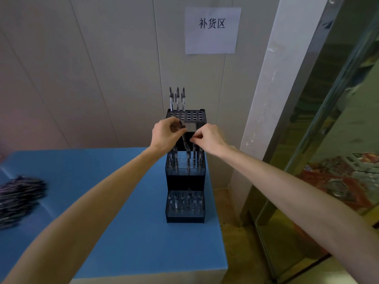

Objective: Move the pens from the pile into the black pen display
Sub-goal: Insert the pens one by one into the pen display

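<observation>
Pens, dark slim clear-barrelled (185,143), pinched in my left hand (167,133) | right hand (208,137) pinching one over tiered black plastic pen display (185,179) | pile (19,198) blurred, cut off.

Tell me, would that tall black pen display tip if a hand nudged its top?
Possibly. The black pen display is tall and narrow, so a push high up could rock it. Its stepped base broadens toward the front, which likely steadies it. It stands near the blue table edge, so caution helps.

Both bare forearms reach forward and converge, wrists raised. The left hand (167,133) has its fingers curled, pinching something thin and dark. The right hand (207,137), just beside it, pinches with thumb and fingertips.
</observation>
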Tool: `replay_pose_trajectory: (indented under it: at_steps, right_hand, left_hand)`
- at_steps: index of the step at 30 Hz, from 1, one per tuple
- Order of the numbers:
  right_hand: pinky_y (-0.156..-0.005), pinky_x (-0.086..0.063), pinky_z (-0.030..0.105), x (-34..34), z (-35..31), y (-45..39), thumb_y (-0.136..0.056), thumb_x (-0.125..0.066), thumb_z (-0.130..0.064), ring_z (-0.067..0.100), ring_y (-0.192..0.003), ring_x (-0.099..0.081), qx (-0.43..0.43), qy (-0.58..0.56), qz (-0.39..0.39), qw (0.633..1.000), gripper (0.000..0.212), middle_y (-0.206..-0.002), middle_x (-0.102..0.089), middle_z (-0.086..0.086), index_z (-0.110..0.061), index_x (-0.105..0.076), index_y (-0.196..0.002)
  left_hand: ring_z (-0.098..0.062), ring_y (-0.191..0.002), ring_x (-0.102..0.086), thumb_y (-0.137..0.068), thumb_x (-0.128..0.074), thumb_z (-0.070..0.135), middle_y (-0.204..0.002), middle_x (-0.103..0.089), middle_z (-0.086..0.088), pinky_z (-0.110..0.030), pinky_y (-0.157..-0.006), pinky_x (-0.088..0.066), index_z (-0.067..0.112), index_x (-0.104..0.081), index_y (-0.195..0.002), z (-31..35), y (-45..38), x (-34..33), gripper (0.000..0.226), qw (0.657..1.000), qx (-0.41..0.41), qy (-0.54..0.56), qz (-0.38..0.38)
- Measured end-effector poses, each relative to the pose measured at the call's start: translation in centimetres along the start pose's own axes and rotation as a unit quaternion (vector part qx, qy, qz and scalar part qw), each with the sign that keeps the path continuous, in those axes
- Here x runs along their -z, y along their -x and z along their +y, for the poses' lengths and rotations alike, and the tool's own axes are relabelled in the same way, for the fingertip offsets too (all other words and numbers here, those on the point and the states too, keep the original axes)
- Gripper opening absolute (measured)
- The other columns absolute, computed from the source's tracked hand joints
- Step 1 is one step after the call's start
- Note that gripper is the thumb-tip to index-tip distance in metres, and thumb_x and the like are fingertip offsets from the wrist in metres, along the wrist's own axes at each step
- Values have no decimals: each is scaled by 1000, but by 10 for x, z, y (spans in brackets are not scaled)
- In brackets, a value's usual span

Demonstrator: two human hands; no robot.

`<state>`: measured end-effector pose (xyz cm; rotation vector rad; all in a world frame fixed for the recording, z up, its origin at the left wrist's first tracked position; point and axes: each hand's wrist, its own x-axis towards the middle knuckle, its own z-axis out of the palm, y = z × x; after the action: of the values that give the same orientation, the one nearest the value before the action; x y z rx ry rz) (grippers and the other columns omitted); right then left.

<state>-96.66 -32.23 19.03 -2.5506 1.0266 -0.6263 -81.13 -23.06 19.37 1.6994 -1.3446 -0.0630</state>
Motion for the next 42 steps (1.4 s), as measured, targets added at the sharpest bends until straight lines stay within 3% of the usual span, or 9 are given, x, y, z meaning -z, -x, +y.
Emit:
replay_pose_trajectory:
  at_steps: [6, 10, 15, 19, 27, 30, 35, 38, 42]
  right_hand:
    - [-73, -61, 40, 1, 3, 0, -92, -74, -29, 15, -75, -69, -22, -12, 0, 1000, 11, -83, -76, -4, -23, -82, -95]
    - [-72, -62, 40, 0, 5, -1, -93, -74, -27, 13, -73, -69, -25, -10, -4, 1000, 12, -86, -76, -4, -22, -81, -100]
    - [-71, -62, 39, -5, 0, 0, -91, -76, -32, 12, -72, -69, -44, -13, 10, 999, 10, -83, -76, -7, -25, -81, -95]
    - [-71, -61, 34, 2, -7, -6, -90, -77, -30, 10, -70, -70, -70, -9, -24, 997, 8, -78, -76, -4, -23, -82, -89]
    - [-68, -47, 31, -3, -21, -6, -94, -73, -25, 23, -87, -70, -80, 113, 9, 990, 11, -91, -76, 2, -17, -80, -94]
    - [-67, -49, 31, -1, -20, -6, -93, -74, -27, 22, -82, -69, -105, 117, 3, 988, 13, -87, -75, 2, -16, -80, -92]
    - [-71, -53, 34, 12, -28, -6, -93, -73, -35, 24, -81, -68, -130, 126, -43, 982, 20, -86, -75, 4, -15, -79, -90]
    - [-61, -45, 33, 20, -35, -5, -97, -65, -45, 23, -75, -64, -111, 142, -96, 979, 33, -77, -67, 2, -13, -66, -90]
    - [-73, -53, 39, 27, -46, 10, -101, -56, -47, 26, -94, -62, -54, 214, -89, 971, 41, -107, -65, 7, -12, -55, -121]
  left_hand:
    - [6, -74, -65, -86, -80, 26, -80, -69, 16, -22, -77, -57, 21, -71, -92, -6, 4, -5, 11, 997, -44, -42, -45]
    - [-4, -78, -69, -87, -80, 24, -85, -73, 11, -29, -82, -60, 20, -73, -95, -11, 4, -5, 12, 990, -68, -82, -97]
    - [-8, -78, -67, -85, -82, 31, -84, -69, 11, -23, -73, -53, 21, -70, -93, -17, -3, -8, 18, 995, 12, -78, -67]
    - [-15, -77, -68, -81, -82, 32, -83, -72, 4, -29, -66, -53, 20, -71, -87, -21, -9, -9, 18, 971, 83, -119, -192]
    - [-21, -76, -67, -82, -75, 30, -81, -71, 1, -27, -62, -47, 23, -72, -89, -15, -4, -21, 10, 964, 115, -164, -177]
    - [-19, -76, -66, -84, -74, 39, -81, -71, 4, -26, -59, -43, 24, -71, -88, -17, 0, -21, 16, 965, 110, -172, -162]
    - [-25, -81, -63, -93, -61, 32, -90, -69, -1, -30, -64, -44, 24, -59, -92, -10, 9, -23, 8, 959, 92, -200, -180]
    - [-27, -87, -67, -94, -60, 43, -94, -70, -2, -33, -67, -49, 19, -62, -100, -10, 7, -15, 25, 953, 92, -202, -206]
    - [-25, -100, -66, -94, -57, 58, -113, -68, 1, -39, -78, -55, 19, -56, -124, -10, 16, 8, 50, 946, 7, -255, -199]
